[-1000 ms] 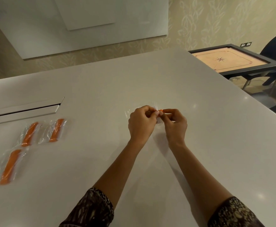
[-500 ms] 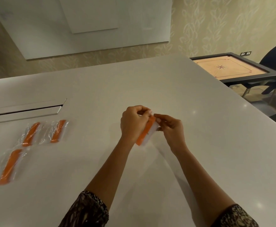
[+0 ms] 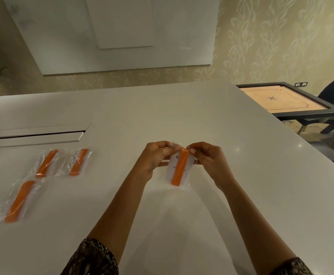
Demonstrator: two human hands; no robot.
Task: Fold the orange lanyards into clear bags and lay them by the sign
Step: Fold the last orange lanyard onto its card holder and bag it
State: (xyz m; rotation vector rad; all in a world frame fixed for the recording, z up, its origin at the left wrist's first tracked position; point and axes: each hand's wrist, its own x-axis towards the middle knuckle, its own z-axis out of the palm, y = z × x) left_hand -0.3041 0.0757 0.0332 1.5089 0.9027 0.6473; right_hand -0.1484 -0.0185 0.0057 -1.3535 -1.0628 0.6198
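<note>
- Three bagged lanyards lie finished on the white surface (image 3: 241,195), all well left of the hands: the nearest bagged lanyard (image 3: 17,202) sits closest to the person, the second bagged lanyard (image 3: 46,163) lies beyond it, and the third bagged lanyard (image 3: 78,162) lies just right of the second. Each shows a folded orange strip inside clear plastic.
- No sign shows in this view, so I cannot tell whether these three lie beside it; the slot (image 3: 33,135) in the surface runs just beyond them.
- The left hand (image 3: 155,158) is closed, pinching the top left edge of the clear bag (image 3: 174,167).
- The fourth orange lanyard (image 3: 180,169) hangs folded inside that bag, between the hands and just above the surface.
- The right hand (image 3: 207,158) is closed, pinching the top right edge.
- By my judgement, sealing and laying down this fourth bag remain; no further loose lanyards are visible.
</note>
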